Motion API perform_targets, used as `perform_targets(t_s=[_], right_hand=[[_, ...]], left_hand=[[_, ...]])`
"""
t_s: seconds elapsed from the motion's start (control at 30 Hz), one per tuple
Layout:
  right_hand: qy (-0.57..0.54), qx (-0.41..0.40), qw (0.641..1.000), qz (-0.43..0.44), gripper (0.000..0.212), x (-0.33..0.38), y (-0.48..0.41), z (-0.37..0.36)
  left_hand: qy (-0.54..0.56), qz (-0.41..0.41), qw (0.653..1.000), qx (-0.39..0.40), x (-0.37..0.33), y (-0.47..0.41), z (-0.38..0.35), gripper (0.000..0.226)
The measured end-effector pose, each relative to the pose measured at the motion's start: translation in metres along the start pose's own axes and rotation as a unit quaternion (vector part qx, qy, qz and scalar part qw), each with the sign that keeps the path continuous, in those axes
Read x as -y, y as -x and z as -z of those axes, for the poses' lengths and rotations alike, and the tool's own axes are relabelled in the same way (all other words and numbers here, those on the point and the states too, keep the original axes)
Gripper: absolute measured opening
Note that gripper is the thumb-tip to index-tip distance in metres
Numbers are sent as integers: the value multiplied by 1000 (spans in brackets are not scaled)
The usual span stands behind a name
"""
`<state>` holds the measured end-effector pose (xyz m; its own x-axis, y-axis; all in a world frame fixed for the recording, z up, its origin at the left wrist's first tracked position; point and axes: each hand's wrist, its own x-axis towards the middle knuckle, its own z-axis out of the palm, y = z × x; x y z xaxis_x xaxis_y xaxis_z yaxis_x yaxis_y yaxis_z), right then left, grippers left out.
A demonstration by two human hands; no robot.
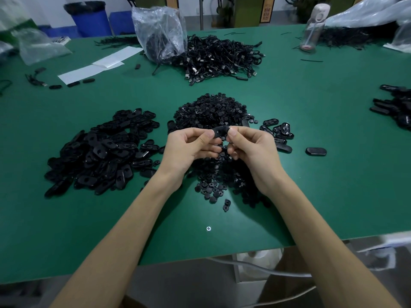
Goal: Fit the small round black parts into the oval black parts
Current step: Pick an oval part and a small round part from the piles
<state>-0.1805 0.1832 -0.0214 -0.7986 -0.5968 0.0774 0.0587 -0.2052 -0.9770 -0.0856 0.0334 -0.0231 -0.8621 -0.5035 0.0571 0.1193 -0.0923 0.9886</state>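
Note:
An oval black part (220,131) is held up between both hands above the middle of the green table (311,196). My left hand (191,145) pinches its left end and my right hand (251,145) pinches its right end. Directly behind and under the hands lies a heap of small round black parts (211,110). A big pile of oval black parts (100,152) lies to the left. A few more oval parts (280,130) lie to the right, one (315,151) lying alone. Whether a round part sits in the held oval is hidden by my fingers.
A pile of black cables (222,58) and a clear plastic bag (160,32) stand at the back. White paper sheets (97,65) lie back left, a clear bottle (311,27) back right, more black parts (395,107) at the right edge. A screw head (208,228) sits near the front edge.

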Motion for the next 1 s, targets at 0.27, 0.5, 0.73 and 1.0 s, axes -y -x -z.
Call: perform_targets(t_s=[0.27,0.5,0.73,1.0], right_hand=[[105,-34,993,46,13,-4,0,-1],[151,-49,984,85,6,-6,0,-2],[222,-72,966,111,3,-3,2,-3],[299,-74,935,176,3,-4,6,-6]], left_hand=[[-15,-18,999,22,0,0,0,15],[-29,-20,999,26,1,1,-2,16],[-42,-27,998,31,1,1,-3,17],[-54,-30,998,26,2,2,-6,13]])
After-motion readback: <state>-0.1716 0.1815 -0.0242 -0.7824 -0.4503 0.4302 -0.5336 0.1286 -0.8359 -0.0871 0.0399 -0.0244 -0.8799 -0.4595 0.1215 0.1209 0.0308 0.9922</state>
